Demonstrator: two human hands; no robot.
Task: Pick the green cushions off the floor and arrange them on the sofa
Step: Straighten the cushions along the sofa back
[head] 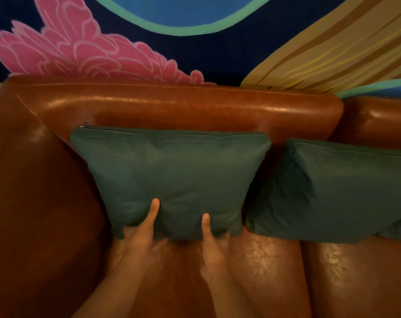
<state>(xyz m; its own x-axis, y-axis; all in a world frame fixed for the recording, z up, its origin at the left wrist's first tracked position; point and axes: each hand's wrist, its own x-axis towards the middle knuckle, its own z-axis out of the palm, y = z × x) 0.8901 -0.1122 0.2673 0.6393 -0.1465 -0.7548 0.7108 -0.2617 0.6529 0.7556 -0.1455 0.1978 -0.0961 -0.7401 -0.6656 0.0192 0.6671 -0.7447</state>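
A green cushion (172, 175) stands upright against the backrest of the brown leather sofa (176, 106), zipper edge on top. My left hand (142, 235) grips its bottom edge left of centre, thumb on the front face, fingers hidden underneath. My right hand (211, 244) grips the same edge right of centre, thumb up the front. A second green cushion (337, 191) leans against the backrest to the right, partly cut off by the frame's edge.
The sofa's left armrest (34, 191) rises close beside the held cushion. Bare seat leather (263, 271) lies in front of both cushions. A painted wall (195, 53) with pink, blue and yellow shapes runs behind the sofa.
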